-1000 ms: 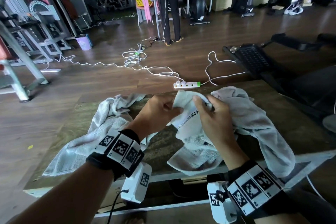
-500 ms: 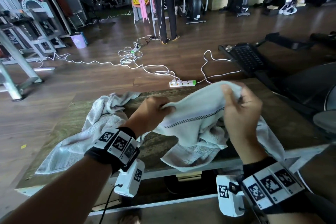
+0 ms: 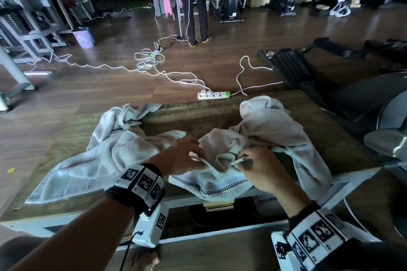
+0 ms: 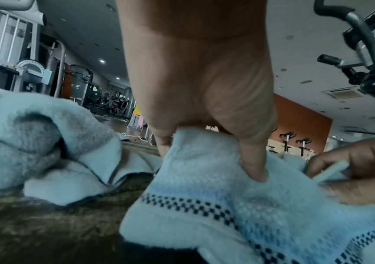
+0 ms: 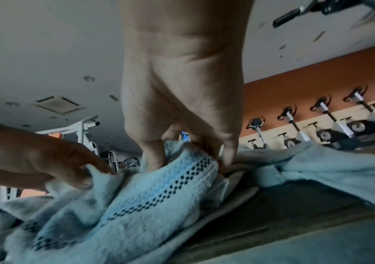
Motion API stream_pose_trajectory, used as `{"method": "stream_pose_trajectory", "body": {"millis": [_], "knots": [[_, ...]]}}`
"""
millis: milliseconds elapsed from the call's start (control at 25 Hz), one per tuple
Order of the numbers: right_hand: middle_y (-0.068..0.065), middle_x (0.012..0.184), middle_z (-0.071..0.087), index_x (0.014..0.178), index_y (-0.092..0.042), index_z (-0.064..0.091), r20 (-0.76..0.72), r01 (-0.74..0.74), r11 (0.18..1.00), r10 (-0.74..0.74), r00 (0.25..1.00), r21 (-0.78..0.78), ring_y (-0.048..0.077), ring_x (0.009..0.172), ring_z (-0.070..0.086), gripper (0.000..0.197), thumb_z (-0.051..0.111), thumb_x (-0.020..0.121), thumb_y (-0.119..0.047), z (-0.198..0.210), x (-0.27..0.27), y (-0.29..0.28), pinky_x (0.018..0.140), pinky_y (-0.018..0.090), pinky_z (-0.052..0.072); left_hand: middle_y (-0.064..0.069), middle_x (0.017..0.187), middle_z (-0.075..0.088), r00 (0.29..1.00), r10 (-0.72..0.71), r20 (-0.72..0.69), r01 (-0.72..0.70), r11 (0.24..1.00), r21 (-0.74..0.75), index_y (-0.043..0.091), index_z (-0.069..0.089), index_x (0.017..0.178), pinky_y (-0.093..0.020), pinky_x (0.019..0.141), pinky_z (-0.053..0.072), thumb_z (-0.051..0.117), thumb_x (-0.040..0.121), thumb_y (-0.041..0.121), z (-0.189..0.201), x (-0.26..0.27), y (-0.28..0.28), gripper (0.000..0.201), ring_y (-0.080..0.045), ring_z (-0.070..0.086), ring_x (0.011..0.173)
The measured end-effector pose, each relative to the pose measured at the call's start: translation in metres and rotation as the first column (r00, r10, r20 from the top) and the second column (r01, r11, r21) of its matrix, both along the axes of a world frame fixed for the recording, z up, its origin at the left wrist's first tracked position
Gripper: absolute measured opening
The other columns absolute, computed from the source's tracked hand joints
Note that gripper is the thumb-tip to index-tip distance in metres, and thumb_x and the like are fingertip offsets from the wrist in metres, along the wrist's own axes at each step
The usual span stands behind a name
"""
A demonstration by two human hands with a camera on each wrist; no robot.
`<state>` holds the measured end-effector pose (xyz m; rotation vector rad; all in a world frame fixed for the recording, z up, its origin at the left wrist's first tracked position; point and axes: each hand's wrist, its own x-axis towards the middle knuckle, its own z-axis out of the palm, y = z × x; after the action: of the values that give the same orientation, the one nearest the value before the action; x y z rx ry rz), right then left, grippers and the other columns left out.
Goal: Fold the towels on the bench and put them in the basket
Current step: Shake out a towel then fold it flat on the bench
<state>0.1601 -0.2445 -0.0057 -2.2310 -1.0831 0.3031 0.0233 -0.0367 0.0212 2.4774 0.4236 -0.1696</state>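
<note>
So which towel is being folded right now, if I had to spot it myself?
Find the long wooden bench in front of the person. Three pale towels lie on it; take the middle one, at the near edge between both hands. Only it shows a dark checkered stripe.

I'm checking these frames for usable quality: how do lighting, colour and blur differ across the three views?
Head view: dim indoor light, wide-angle bending at the edges, the checkered towel reads greyish-white and fairly sharp. Left wrist view: bluish cast on the towel, left hand looms large and soft. Right wrist view: same blue cast, right hand slightly blurred, background bikes clearer.
</note>
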Motion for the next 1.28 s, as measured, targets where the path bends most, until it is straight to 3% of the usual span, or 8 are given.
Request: {"method": "stream_pose_trajectory", "body": {"millis": [120, 200, 320, 520, 760, 920, 1080, 1280], "knots": [[-0.009, 0.081, 0.066, 0.079, -0.021, 0.067, 0.127, -0.002, 0.996, -0.010, 0.992, 0.091, 0.011, 0.074, 0.063, 0.006, 0.070, 0.084, -0.024, 0.008, -0.006, 0.009, 0.065, 0.035, 0.052, 0.011, 0.157, 0.021, 0.997, -0.041, -0.060, 0.041, 0.999, 0.010, 0.057, 0.066, 0.074, -0.053, 0.117, 0.022, 0.079, 0.064, 0.053, -0.013, 0.011, -0.006, 0.017, -0.022, 0.012, 0.145], [-0.014, 0.070, 0.056, 0.072, -0.021, 0.056, 0.110, -0.012, 0.961, -0.019, 0.994, 0.277, 0.001, 0.065, 0.054, 0.018, 0.066, 0.086, -0.015, 0.021, -0.010, 0.015, 0.060, 0.021, 0.042, 0.008, 0.152, 0.037, 0.991, -0.133, 0.022, 0.133, 0.991, 0.006, 0.048, 0.070, 0.086, -0.048, 0.115, 0.028, 0.074, 0.059, 0.057, -0.018, 0.017, -0.009, 0.029, -0.021, 0.024, 0.143], [-0.006, 0.078, 0.058, 0.080, -0.012, 0.057, 0.127, -0.021, 0.927, -0.029, 0.991, 0.375, 0.003, 0.072, 0.056, 0.012, 0.062, 0.089, -0.017, 0.033, -0.011, 0.025, 0.066, 0.017, 0.044, 0.008, 0.104, 0.071, 0.955, -0.098, 0.278, 0.143, 0.979, -0.146, 0.025, 0.076, 0.086, -0.041, 0.089, 0.053, 0.077, 0.068, 0.036, -0.020, 0.025, -0.003, 0.021, -0.012, 0.066, 0.099], [-0.006, 0.101, 0.066, 0.082, -0.018, 0.068, 0.034, -0.030, 0.999, 0.029, 0.999, 0.017, 0.009, 0.074, 0.064, 0.010, 0.065, 0.089, -0.025, 0.022, -0.006, 0.033, 0.065, 0.037, 0.054, 0.004, 0.081, 0.073, 0.946, -0.025, 0.323, 0.066, 0.991, -0.118, 0.017, 0.076, 0.084, -0.037, 0.070, 0.057, 0.076, 0.073, 0.014, -0.016, 0.027, 0.008, 0.011, -0.014, 0.069, 0.076], [-0.005, 0.056, 0.046, 0.055, -0.020, 0.039, 0.226, 0.041, 0.938, -0.126, 0.966, 0.345, 0.021, 0.056, 0.047, 0.039, 0.064, 0.084, -0.027, 0.112, 0.023, 0.110, 0.056, 0.033, 0.032, 0.001, 0.077, 0.069, 0.795, 0.016, 0.607, -0.072, 0.995, 0.069, 0.013, 0.071, 0.078, -0.036, 0.064, 0.052, 0.069, 0.074, 0.021, 0.080, 0.067, 0.082, 0.009, -0.020, 0.066, 0.072], [0.005, 0.078, 0.062, 0.068, -0.011, 0.057, 0.294, 0.019, 0.897, -0.164, 0.941, 0.441, 0.030, 0.074, 0.060, 0.026, 0.066, 0.087, -0.027, 0.170, 0.106, 0.211, 0.068, 0.039, 0.049, -0.002, 0.088, 0.071, 0.742, 0.093, 0.664, -0.307, 0.928, 0.213, 0.017, 0.076, 0.080, -0.033, 0.072, 0.052, 0.066, 0.075, 0.021, 0.164, 0.112, 0.157, 0.012, -0.021, 0.063, 0.077], [0.009, 0.107, 0.067, 0.100, -0.015, 0.075, 0.272, 0.199, 0.879, -0.338, 0.901, 0.434, 0.030, 0.099, 0.063, 0.025, 0.070, 0.086, -0.035, 0.179, 0.173, 0.243, 0.088, 0.033, 0.050, -0.001, 0.106, 0.067, 0.737, 0.276, 0.617, -0.513, 0.822, 0.246, 0.024, 0.076, 0.090, -0.028, 0.088, 0.050, 0.070, 0.082, 0.020, 0.181, 0.113, 0.216, 0.010, -0.016, 0.062, 0.090], [0.005, 0.086, 0.076, 0.095, -0.017, 0.079, 0.103, 0.225, 0.858, -0.304, 0.947, 0.461, 0.013, 0.082, 0.068, 0.020, 0.075, 0.083, -0.033, 0.171, 0.182, 0.234, 0.079, 0.032, 0.055, -0.010, 0.118, 0.063, 0.715, 0.492, 0.496, -0.665, 0.698, 0.266, 0.034, 0.073, 0.101, -0.038, 0.088, 0.051, 0.066, 0.084, 0.028, 0.163, 0.093, 0.234, 0.020, -0.038, 0.064, 0.103]]}}
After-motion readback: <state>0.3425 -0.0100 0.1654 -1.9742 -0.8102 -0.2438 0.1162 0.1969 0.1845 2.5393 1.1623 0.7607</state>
